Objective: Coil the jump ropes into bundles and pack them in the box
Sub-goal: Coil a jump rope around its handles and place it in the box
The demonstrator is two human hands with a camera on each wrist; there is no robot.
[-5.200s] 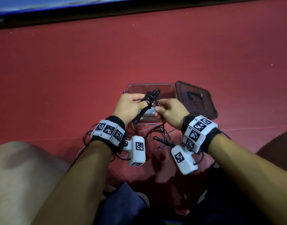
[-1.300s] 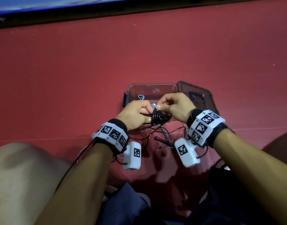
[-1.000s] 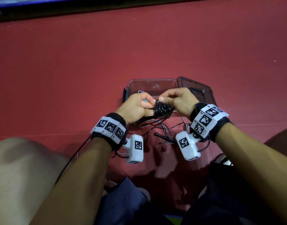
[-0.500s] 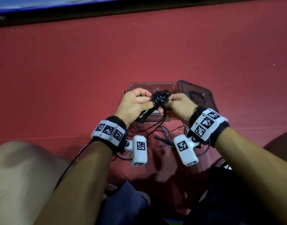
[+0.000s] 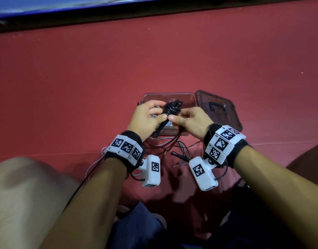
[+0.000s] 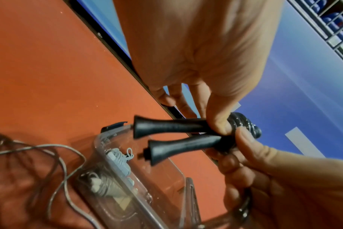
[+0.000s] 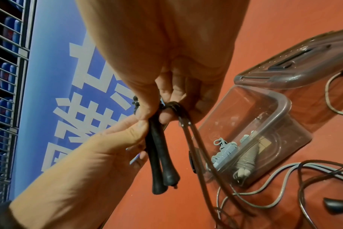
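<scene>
A black jump rope [image 5: 172, 108] is wound in tight coils round its two black handles [image 6: 174, 136], held above the clear plastic box [image 5: 188, 97]. My left hand [image 5: 147, 117] grips the handles, thumb pressed on them. My right hand [image 5: 188, 119] pinches the rope's free cord [image 7: 188, 124] beside the coils; that cord trails down to the floor. In the box [image 7: 280, 108] lie two bundled ropes, one grey-blue [image 7: 225, 150] and one pale [image 7: 247, 159].
The box's dark lid [image 5: 219, 108] lies open on the red floor to the right. Loose grey and dark ropes [image 5: 172, 146] with a black handle [image 5: 179, 156] sprawl in front of the box. My knees flank the spot.
Over the last second the bundle swung from lying sideways to pointing away from me, and both hands rose slightly over the box while more cord went round the handles.
</scene>
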